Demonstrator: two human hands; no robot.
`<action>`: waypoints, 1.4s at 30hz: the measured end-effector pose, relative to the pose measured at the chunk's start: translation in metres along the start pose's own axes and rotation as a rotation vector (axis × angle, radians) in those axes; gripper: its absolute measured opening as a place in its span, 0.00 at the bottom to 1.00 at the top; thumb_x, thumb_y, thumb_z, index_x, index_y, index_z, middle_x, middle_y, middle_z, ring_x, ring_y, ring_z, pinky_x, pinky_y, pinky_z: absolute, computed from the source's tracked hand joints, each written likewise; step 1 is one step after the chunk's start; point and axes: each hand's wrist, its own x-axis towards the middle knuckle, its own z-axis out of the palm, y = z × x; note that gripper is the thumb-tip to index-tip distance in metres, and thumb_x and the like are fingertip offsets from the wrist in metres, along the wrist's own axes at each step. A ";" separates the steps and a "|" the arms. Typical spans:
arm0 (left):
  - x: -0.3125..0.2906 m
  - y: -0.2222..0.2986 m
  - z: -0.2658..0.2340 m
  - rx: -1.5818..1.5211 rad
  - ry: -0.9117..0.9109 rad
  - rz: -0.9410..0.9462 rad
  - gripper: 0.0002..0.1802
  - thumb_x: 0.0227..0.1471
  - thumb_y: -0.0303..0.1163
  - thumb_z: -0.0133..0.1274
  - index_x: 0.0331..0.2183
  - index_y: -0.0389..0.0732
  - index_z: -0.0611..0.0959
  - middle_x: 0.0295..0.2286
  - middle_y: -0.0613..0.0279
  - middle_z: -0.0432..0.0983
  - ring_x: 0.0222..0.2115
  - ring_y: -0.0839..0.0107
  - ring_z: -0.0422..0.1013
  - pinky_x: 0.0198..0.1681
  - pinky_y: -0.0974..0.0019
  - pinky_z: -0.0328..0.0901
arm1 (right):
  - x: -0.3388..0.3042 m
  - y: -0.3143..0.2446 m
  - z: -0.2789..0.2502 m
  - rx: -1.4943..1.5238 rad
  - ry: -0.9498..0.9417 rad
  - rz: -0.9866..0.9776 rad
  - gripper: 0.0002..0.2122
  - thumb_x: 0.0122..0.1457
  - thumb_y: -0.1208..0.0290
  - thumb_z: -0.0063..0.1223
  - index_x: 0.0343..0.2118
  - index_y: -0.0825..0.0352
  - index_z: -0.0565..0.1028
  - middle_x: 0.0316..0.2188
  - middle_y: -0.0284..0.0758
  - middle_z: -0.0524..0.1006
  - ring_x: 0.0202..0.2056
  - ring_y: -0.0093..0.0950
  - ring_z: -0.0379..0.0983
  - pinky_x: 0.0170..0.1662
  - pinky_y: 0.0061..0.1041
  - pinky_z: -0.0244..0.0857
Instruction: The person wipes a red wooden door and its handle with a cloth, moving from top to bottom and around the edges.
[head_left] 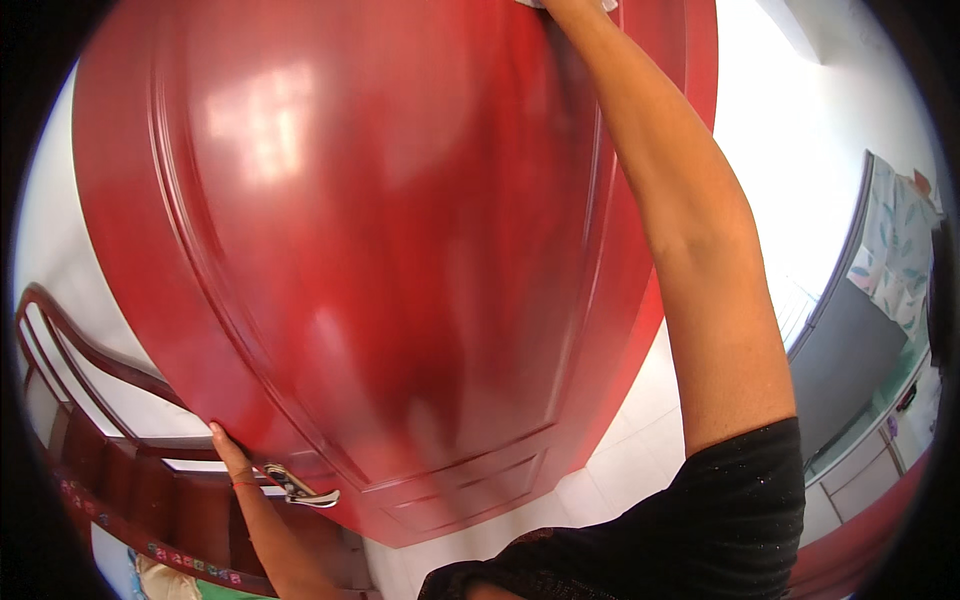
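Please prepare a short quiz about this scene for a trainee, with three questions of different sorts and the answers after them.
1. Multiple choice: which of these is nearest to the left hand?
A) the leaf-patterned cloth
B) the metal handle
C) the black sleeve

2. True or false: a thin red band is on the left wrist.

3. Fill in: the right forearm crosses in front of the red door and runs to the ____ edge of the picture.

Key: 1. B; 2. True; 3. top
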 end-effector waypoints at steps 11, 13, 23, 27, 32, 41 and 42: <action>-0.007 -0.009 0.025 0.104 0.037 0.033 0.36 0.60 0.54 0.35 0.53 0.29 0.66 0.51 0.56 0.64 0.50 0.66 0.60 0.57 0.62 0.52 | -0.192 0.142 -0.078 0.251 -0.230 -0.285 0.32 0.40 0.69 0.61 0.51 0.68 0.62 0.52 0.50 0.62 0.52 0.50 0.59 0.55 0.47 0.51; -0.006 0.002 0.005 0.012 0.030 0.017 0.37 0.59 0.55 0.36 0.53 0.30 0.66 0.51 0.56 0.64 0.51 0.65 0.60 0.56 0.62 0.53 | -0.223 0.139 -0.090 0.262 -0.243 -0.286 0.31 0.41 0.66 0.62 0.50 0.68 0.62 0.53 0.51 0.61 0.53 0.50 0.58 0.56 0.47 0.50; -0.034 0.026 0.051 0.045 0.071 0.069 0.34 0.57 0.54 0.39 0.41 0.28 0.76 0.38 0.57 0.74 0.38 0.68 0.68 0.45 0.63 0.62 | -0.165 0.048 -0.036 0.100 -0.037 0.455 0.29 0.43 0.68 0.58 0.51 0.69 0.63 0.49 0.48 0.63 0.51 0.44 0.58 0.54 0.41 0.55; -0.041 0.039 0.060 0.035 0.075 0.082 0.31 0.57 0.50 0.37 0.38 0.27 0.77 0.35 0.56 0.75 0.36 0.68 0.69 0.43 0.63 0.63 | -0.146 -0.034 -0.014 0.110 0.036 0.048 0.33 0.40 0.64 0.64 0.51 0.63 0.63 0.50 0.44 0.63 0.51 0.43 0.60 0.51 0.43 0.55; -0.053 0.056 0.054 0.178 0.053 0.127 0.30 0.58 0.48 0.37 0.39 0.26 0.76 0.35 0.54 0.75 0.36 0.67 0.70 0.43 0.63 0.63 | -0.138 -0.157 -0.012 0.313 -0.089 -0.016 0.34 0.36 0.63 0.67 0.49 0.57 0.64 0.51 0.43 0.62 0.46 0.44 0.61 0.43 0.43 0.57; -0.038 0.048 0.049 0.161 -0.002 0.100 0.35 0.57 0.53 0.38 0.43 0.25 0.74 0.38 0.50 0.74 0.39 0.62 0.69 0.46 0.61 0.62 | -0.255 -0.292 -0.073 0.515 -0.152 -0.175 0.26 0.41 0.73 0.56 0.48 0.56 0.66 0.51 0.45 0.63 0.48 0.46 0.62 0.44 0.43 0.54; -0.040 0.050 0.055 0.176 0.012 0.095 0.35 0.57 0.53 0.38 0.43 0.24 0.74 0.39 0.49 0.74 0.39 0.62 0.69 0.46 0.60 0.62 | -0.278 -0.297 -0.087 0.519 -0.203 -0.181 0.24 0.43 0.75 0.53 0.48 0.56 0.67 0.50 0.45 0.63 0.48 0.45 0.62 0.44 0.42 0.54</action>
